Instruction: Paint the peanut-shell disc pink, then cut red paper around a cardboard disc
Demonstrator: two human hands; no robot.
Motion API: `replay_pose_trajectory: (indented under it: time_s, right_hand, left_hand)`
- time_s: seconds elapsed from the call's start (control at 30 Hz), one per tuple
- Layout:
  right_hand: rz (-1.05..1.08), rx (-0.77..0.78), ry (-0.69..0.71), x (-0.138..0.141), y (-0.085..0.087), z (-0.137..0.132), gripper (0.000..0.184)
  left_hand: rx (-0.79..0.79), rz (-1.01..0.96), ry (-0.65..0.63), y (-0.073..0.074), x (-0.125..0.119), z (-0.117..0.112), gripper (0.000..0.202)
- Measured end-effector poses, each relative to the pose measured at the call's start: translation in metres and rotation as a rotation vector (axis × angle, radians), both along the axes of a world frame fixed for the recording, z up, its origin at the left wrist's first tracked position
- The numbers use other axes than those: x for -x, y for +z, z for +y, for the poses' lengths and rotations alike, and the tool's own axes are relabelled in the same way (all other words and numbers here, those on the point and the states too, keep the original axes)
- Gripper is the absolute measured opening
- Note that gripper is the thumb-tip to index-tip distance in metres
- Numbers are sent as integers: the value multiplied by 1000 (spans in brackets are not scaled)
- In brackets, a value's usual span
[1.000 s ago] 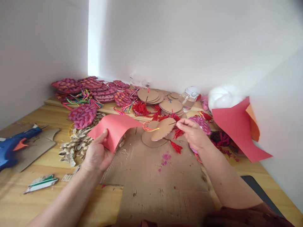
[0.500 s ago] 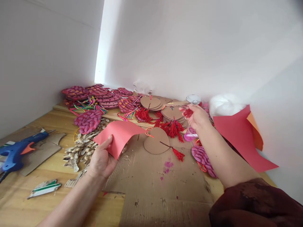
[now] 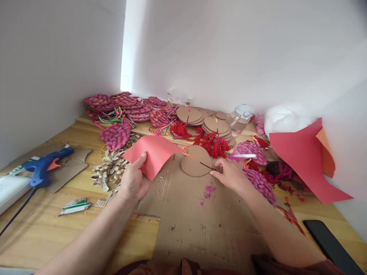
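Observation:
My left hand (image 3: 136, 179) is closed on a sheet of red paper (image 3: 155, 152), thumb on top, the sheet bending away to the right. Its far corner reaches the orange loop of a round cardboard disc (image 3: 193, 164), which lies flat on the cardboard mat (image 3: 186, 221). A dark cord runs from the middle of this disc to its right edge. There my right hand (image 3: 229, 173) pinches the cord's end, where the red tassel hangs; the tassel itself is hidden by the fingers.
Behind are stacked cardboard discs (image 3: 216, 125) with red tassels (image 3: 215, 147) and pink decorated discs (image 3: 137, 112). Shells (image 3: 111, 172) and a blue glue gun (image 3: 43, 168) lie left. A clear jar (image 3: 241, 116), more red paper (image 3: 301, 160) and a black phone (image 3: 329, 240) are right.
My right hand has let go of a tasselled disc at the back stack and come down towards me to the near disc's tassel. My left hand still holds the red paper.

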State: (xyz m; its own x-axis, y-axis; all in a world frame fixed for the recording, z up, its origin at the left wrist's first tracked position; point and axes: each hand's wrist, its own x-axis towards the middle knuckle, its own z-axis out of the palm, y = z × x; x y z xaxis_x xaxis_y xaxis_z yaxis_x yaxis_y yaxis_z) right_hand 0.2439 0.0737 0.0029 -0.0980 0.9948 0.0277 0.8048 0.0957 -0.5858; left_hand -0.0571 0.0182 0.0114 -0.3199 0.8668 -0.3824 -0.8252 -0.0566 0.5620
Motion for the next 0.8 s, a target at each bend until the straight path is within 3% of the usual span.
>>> replay_pose_trajectory:
  time_s: [0.13,0.23,0.4,0.57,0.63,0.67,0.73,0.8]
  right_hand:
    - [29,28,61,-1,-9,1,27]
    - [173,50,75,0,-6,0,33]
    - [486,-7,71,3,12,-12,40]
    - [641,-201,7,13,36,-41,25]
    - [583,-364,6,22,44,-55,13]
    - [434,-546,51,28,47,-61,9]
    - [85,-825,289,41,48,-69,22]
    - [-76,-904,533,54,42,-72,27]
  left_hand:
    - [-69,66,54,-3,0,-1,29]
    - [-115,121,115,-3,-1,-1,33]
    - [-126,149,117,-3,-4,-1,27]
    - [-177,104,-40,-8,-9,-5,26]
    - [-163,88,-120,-7,-13,-9,26]
    - [-146,78,-158,-6,-16,-11,25]
    - [-102,52,-238,-4,-20,-15,24]
    - [-55,24,-300,-2,-20,-19,24]
